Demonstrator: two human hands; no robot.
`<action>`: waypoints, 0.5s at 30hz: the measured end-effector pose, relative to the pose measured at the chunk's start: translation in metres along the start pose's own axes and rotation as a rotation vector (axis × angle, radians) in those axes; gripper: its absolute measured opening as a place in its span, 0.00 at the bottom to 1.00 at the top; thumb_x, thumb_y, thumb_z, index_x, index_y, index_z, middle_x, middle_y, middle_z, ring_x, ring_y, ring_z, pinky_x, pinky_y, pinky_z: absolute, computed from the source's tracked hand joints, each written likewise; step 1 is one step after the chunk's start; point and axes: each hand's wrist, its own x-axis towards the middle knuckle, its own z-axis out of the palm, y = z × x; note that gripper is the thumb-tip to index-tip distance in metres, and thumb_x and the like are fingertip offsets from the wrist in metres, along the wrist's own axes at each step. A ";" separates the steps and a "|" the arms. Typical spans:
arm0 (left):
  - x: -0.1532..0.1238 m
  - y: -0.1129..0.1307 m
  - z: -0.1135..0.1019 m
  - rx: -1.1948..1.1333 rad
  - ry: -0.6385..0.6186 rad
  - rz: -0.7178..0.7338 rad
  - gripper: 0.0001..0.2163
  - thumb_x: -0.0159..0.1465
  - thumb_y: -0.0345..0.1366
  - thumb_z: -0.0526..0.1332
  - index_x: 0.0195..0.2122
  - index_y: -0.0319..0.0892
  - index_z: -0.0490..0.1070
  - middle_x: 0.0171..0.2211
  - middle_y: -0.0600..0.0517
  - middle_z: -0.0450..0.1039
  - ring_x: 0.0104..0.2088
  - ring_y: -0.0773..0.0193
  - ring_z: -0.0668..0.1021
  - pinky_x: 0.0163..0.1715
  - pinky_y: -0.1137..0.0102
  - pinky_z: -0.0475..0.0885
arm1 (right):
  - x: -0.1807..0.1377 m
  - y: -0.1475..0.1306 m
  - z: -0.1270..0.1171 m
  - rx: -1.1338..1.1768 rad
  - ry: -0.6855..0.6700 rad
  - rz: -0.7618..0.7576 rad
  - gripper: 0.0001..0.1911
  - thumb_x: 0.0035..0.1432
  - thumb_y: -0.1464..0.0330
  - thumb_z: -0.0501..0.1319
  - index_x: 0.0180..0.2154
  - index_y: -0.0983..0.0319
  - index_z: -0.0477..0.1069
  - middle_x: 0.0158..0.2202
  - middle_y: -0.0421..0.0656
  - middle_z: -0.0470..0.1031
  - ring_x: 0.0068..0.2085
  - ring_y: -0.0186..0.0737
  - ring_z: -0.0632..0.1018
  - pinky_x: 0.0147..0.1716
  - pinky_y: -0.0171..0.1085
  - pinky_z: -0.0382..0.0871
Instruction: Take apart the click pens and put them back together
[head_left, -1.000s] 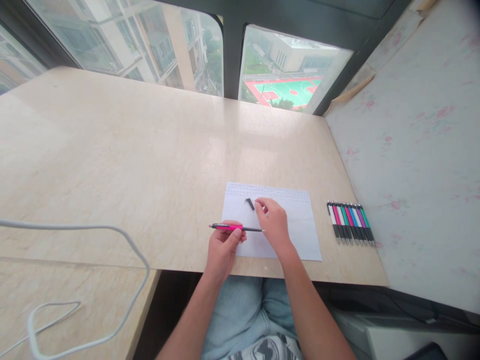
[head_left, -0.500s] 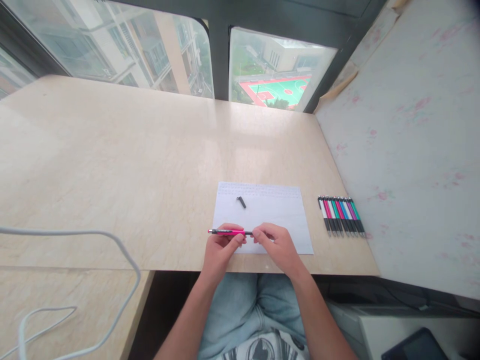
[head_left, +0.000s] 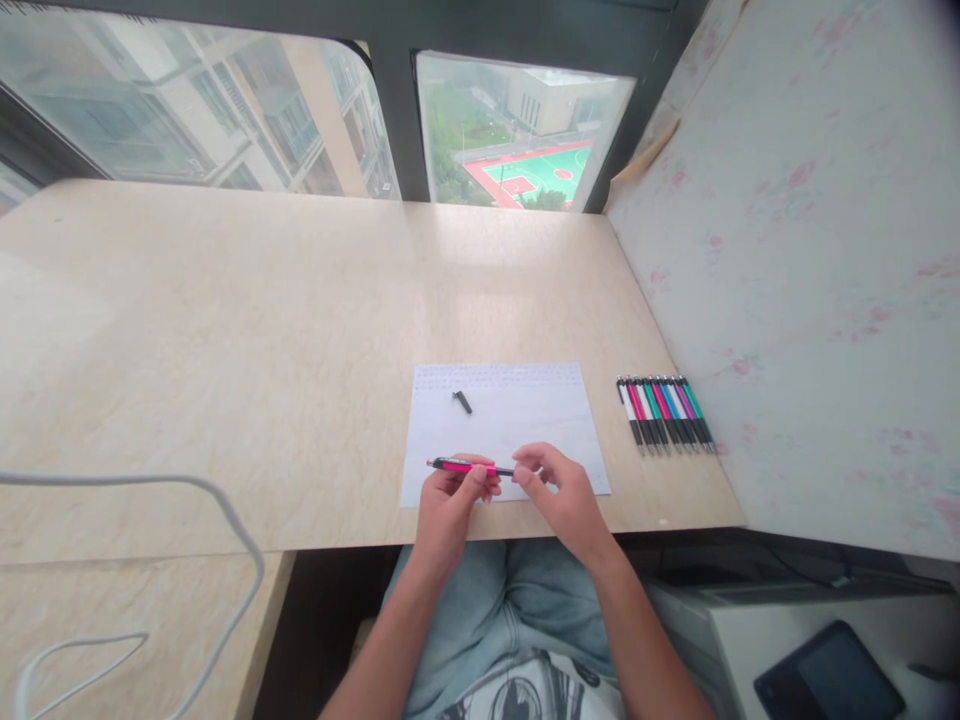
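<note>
My left hand (head_left: pixel 450 500) pinches a pink and black pen (head_left: pixel 465 466), held level over the near edge of a white sheet of paper (head_left: pixel 517 420). The fingers of my right hand (head_left: pixel 559 490) close on the pen's dark right end. A small black pen part (head_left: pixel 462 402) lies loose on the paper, further from me than both hands. A row of several coloured pens (head_left: pixel 664 410) lies on the beige desk (head_left: pixel 225 330) to the right of the sheet.
A white cable (head_left: pixel 187 540) loops across the desk's near left side. A papered wall panel (head_left: pixel 810 250) bounds the desk on the right. Windows (head_left: pixel 517 130) run along the far edge. A dark tablet (head_left: pixel 829 680) lies on a white surface at the lower right.
My right hand left the small black part on the paper and came back to grip the pen's right end. The view has shifted slightly.
</note>
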 end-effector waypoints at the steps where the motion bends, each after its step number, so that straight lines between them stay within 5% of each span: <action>1: 0.000 -0.001 -0.001 0.014 -0.006 0.005 0.11 0.59 0.41 0.68 0.34 0.38 0.78 0.25 0.49 0.77 0.26 0.65 0.75 0.30 0.69 0.70 | 0.000 0.000 -0.001 -0.010 -0.014 0.011 0.10 0.64 0.62 0.58 0.35 0.60 0.74 0.29 0.42 0.76 0.32 0.39 0.77 0.31 0.36 0.70; 4: 0.001 -0.003 -0.003 0.045 -0.016 0.028 0.10 0.59 0.41 0.68 0.35 0.38 0.78 0.26 0.48 0.77 0.27 0.64 0.76 0.32 0.69 0.71 | 0.002 0.001 -0.003 -0.042 0.007 -0.014 0.12 0.64 0.63 0.58 0.30 0.60 0.74 0.29 0.42 0.77 0.32 0.39 0.76 0.33 0.37 0.70; 7: 0.002 -0.005 -0.005 0.037 -0.015 0.039 0.10 0.59 0.41 0.68 0.35 0.38 0.78 0.26 0.49 0.78 0.27 0.64 0.76 0.32 0.69 0.71 | 0.002 0.003 -0.003 -0.014 0.053 -0.059 0.05 0.60 0.66 0.62 0.37 0.59 0.75 0.35 0.43 0.78 0.36 0.40 0.77 0.33 0.36 0.71; 11: 0.003 -0.007 -0.006 0.011 -0.007 0.034 0.11 0.59 0.42 0.68 0.36 0.38 0.78 0.26 0.49 0.78 0.27 0.64 0.76 0.32 0.69 0.71 | 0.001 0.004 0.000 0.038 0.045 -0.060 0.13 0.57 0.67 0.64 0.46 0.59 0.73 0.38 0.44 0.77 0.39 0.41 0.77 0.32 0.35 0.71; 15: 0.003 -0.008 -0.006 0.030 -0.024 0.028 0.11 0.59 0.41 0.68 0.36 0.38 0.78 0.26 0.49 0.78 0.28 0.64 0.76 0.33 0.69 0.71 | 0.002 0.002 -0.001 0.013 -0.007 0.007 0.09 0.64 0.64 0.59 0.35 0.60 0.75 0.30 0.42 0.78 0.33 0.39 0.77 0.33 0.36 0.70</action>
